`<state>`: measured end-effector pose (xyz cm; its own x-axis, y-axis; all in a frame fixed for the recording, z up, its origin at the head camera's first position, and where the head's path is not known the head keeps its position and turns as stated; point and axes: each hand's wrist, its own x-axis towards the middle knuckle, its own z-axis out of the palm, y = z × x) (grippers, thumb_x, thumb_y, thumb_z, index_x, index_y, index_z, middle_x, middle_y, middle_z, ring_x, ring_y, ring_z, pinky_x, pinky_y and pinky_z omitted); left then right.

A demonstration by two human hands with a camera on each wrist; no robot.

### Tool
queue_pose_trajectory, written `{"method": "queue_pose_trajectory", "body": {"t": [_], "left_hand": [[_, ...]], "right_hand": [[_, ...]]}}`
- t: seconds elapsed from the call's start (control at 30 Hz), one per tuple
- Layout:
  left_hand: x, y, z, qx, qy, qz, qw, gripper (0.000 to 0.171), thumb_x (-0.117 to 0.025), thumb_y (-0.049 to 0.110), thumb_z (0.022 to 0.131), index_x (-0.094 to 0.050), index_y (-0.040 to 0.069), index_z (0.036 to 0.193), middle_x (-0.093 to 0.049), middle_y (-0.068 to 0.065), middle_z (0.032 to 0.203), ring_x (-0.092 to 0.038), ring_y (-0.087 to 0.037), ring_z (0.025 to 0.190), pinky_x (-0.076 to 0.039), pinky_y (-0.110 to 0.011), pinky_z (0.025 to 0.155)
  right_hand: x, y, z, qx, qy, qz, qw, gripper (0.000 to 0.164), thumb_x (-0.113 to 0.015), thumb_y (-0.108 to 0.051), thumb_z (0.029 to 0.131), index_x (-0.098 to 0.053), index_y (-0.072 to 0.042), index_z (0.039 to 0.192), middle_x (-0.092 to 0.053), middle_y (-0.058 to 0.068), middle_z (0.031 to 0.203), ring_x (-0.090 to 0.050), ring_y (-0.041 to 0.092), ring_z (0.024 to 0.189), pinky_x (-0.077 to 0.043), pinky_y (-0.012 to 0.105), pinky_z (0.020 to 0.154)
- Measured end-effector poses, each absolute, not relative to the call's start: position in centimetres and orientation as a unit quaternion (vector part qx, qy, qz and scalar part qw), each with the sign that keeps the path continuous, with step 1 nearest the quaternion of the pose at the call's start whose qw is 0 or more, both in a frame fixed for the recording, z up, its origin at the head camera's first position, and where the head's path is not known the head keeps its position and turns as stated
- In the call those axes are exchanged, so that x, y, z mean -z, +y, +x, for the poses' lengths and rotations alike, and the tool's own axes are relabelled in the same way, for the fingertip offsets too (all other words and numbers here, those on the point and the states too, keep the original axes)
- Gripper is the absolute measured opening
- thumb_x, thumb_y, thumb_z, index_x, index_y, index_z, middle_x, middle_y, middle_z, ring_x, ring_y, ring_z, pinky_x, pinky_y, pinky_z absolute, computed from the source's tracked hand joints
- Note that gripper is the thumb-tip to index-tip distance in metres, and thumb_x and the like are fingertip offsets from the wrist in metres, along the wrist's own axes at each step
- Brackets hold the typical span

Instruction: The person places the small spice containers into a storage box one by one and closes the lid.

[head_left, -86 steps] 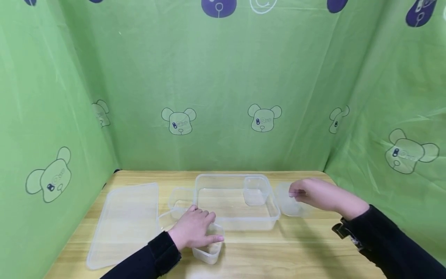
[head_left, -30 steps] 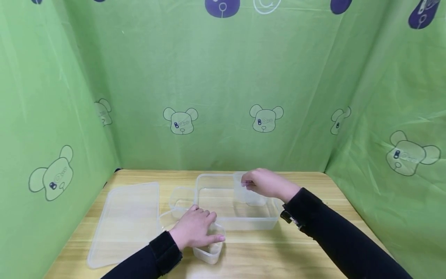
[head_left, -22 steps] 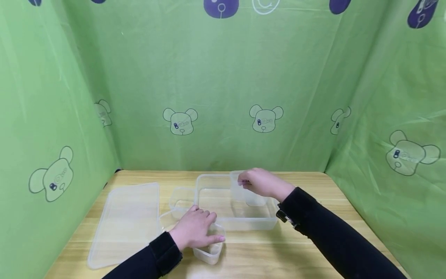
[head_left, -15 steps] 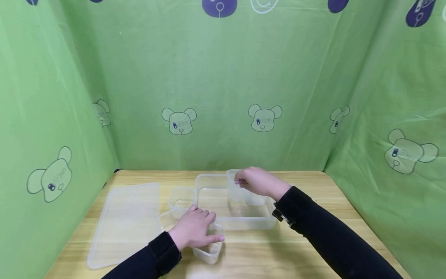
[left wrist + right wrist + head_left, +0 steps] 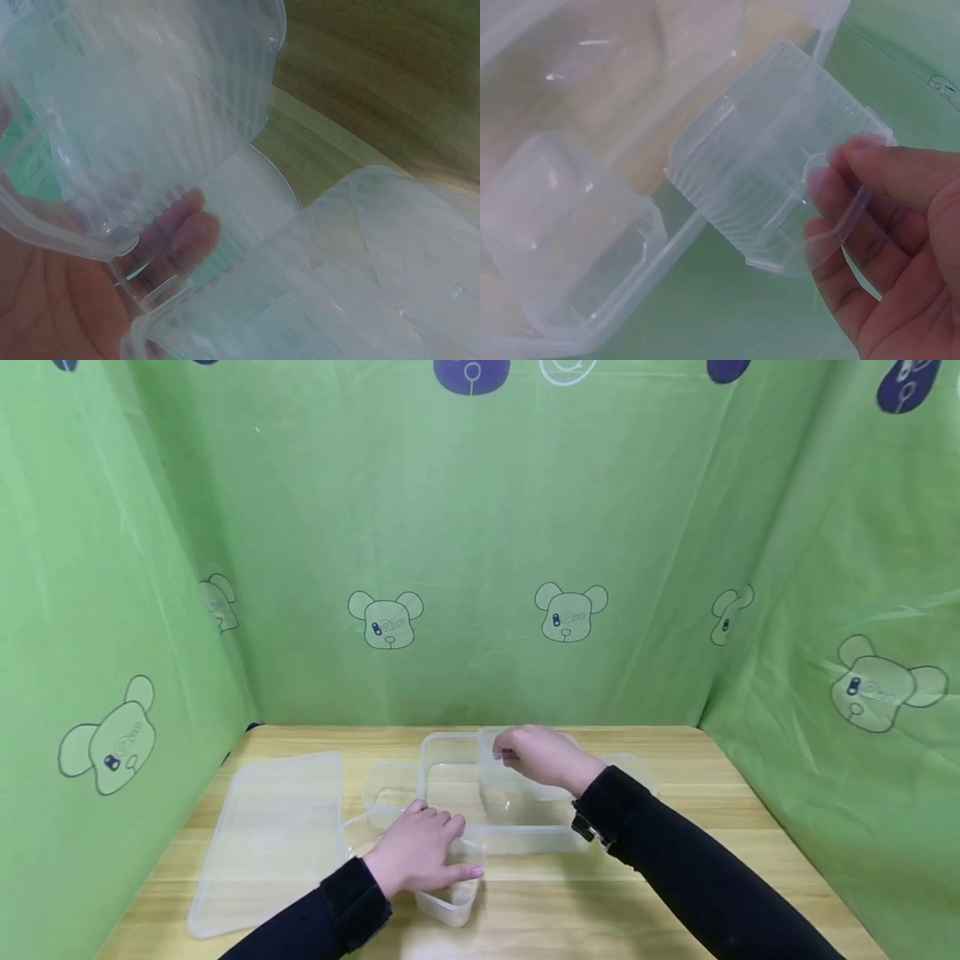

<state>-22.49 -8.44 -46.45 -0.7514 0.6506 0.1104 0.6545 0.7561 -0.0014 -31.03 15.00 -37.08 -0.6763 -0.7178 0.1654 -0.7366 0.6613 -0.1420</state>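
My right hand (image 5: 543, 756) pinches the rim of a small clear ribbed plastic container (image 5: 765, 150), thumb on one side and fingers on the other. It holds that container over the large clear plastic box (image 5: 517, 841). Inside the box another small container (image 5: 570, 232) sits at the right end, partly hidden by the hand in the head view. My left hand (image 5: 420, 852) grips a small clear container (image 5: 450, 910) in front of the box, thumb across its opening. Its fingers (image 5: 199, 236) show through the clear wall in the left wrist view, beside a neighbouring container (image 5: 375, 270).
A flat clear lid (image 5: 266, 843) lies at the left of the wooden table (image 5: 540, 918). Another small container (image 5: 390, 781) stands at the box's left side. A clear item (image 5: 633, 768) lies right of the box, partly behind my right sleeve. Green cloth (image 5: 480, 527) encloses the table.
My right hand has carried its small container leftward from the right of the box to above it, still drifting slightly left. The left hand has kept its place.
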Motion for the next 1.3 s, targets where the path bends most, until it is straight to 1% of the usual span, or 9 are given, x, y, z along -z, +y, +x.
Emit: {"method": "queue_pose_trajectory", "body": {"t": [0.13, 0.33, 0.5, 0.63, 0.8, 0.97, 1.13, 1.3], "left_hand": [[46.6, -8.4, -22.6, 0.018, -0.936, -0.348, 0.053, 0.071, -0.038, 0.082, 0.089, -0.059, 0.017, 0.111, -0.068, 0.002, 0.097, -0.064, -0.017, 0.095, -0.040, -0.041, 0.097], [45.7, -8.4, -22.3, 0.015, -0.939, -0.343, 0.036, 0.070, -0.040, 0.082, 0.088, -0.059, 0.018, 0.110, -0.067, 0.002, 0.097, -0.064, -0.017, 0.096, -0.040, -0.040, 0.095], [45.7, -8.4, -22.3, 0.011, -0.938, -0.343, 0.039, 0.070, -0.039, 0.082, 0.088, -0.059, 0.018, 0.110, -0.067, 0.002, 0.097, -0.063, -0.017, 0.096, -0.040, -0.040, 0.095], [45.6, -8.4, -22.3, 0.010, -0.938, -0.344, 0.041, 0.071, -0.039, 0.082, 0.088, -0.059, 0.017, 0.110, -0.067, 0.001, 0.097, -0.063, -0.018, 0.096, -0.041, -0.040, 0.094], [45.6, -8.4, -22.2, 0.012, -0.938, -0.344, 0.042, 0.069, -0.040, 0.081, 0.089, -0.059, 0.018, 0.109, -0.067, 0.001, 0.097, -0.064, -0.018, 0.095, -0.041, -0.040, 0.094], [45.6, -8.3, -22.1, 0.015, -0.938, -0.344, 0.043, 0.068, -0.040, 0.081, 0.088, -0.059, 0.018, 0.108, -0.067, 0.002, 0.096, -0.064, -0.016, 0.094, -0.041, -0.039, 0.094], [45.8, -8.3, -22.2, 0.019, -0.938, -0.343, 0.044, 0.068, -0.041, 0.081, 0.088, -0.059, 0.019, 0.107, -0.066, 0.003, 0.094, -0.063, -0.016, 0.093, -0.041, -0.039, 0.093], [45.8, -8.4, -22.3, 0.019, -0.937, -0.345, 0.046, 0.066, -0.041, 0.081, 0.088, -0.058, 0.019, 0.104, -0.063, 0.006, 0.089, -0.061, -0.015, 0.090, -0.040, -0.038, 0.091]], "right_hand": [[37.9, 14.8, -31.3, -0.102, -0.910, 0.398, 0.053, 0.016, -0.068, 0.005, 0.088, -0.074, -0.008, 0.095, -0.073, 0.004, 0.092, -0.070, 0.021, 0.089, -0.057, 0.035, 0.083], [38.8, 14.6, -31.4, -0.105, -0.910, 0.399, 0.050, 0.018, -0.067, 0.009, 0.086, -0.074, -0.006, 0.094, -0.073, 0.004, 0.092, -0.070, 0.022, 0.090, -0.057, 0.036, 0.082], [39.8, 14.4, -32.0, -0.107, -0.911, 0.395, 0.052, 0.020, -0.067, 0.010, 0.084, -0.073, -0.008, 0.091, -0.073, 0.003, 0.090, -0.070, 0.020, 0.087, -0.057, 0.035, 0.082], [40.1, 14.3, -32.0, -0.112, -0.911, 0.394, 0.056, 0.023, -0.065, 0.013, 0.081, -0.072, -0.008, 0.088, -0.073, 0.003, 0.088, -0.070, 0.020, 0.085, -0.057, 0.036, 0.080], [40.6, 14.1, -31.8, -0.109, -0.913, 0.389, 0.054, 0.021, -0.065, 0.012, 0.081, -0.072, -0.008, 0.085, -0.073, 0.004, 0.086, -0.069, 0.021, 0.082, -0.057, 0.036, 0.078], [41.4, 14.0, -31.9, -0.105, -0.918, 0.380, 0.039, 0.022, -0.067, 0.010, 0.080, -0.067, -0.011, 0.079, -0.067, -0.002, 0.078, -0.064, 0.015, 0.073, -0.055, 0.032, 0.072], [42.1, 14.1, -32.0, -0.104, -0.926, 0.361, 0.016, 0.019, -0.068, 0.010, 0.081, -0.068, -0.009, 0.080, -0.063, -0.005, 0.075, -0.058, 0.011, 0.071, -0.053, 0.031, 0.069], [42.3, 14.1, -32.0, -0.107, -0.927, 0.358, 0.012, 0.020, -0.063, 0.012, 0.079, -0.068, -0.007, 0.080, -0.061, -0.005, 0.074, -0.054, 0.012, 0.069, -0.051, 0.031, 0.067]]}}
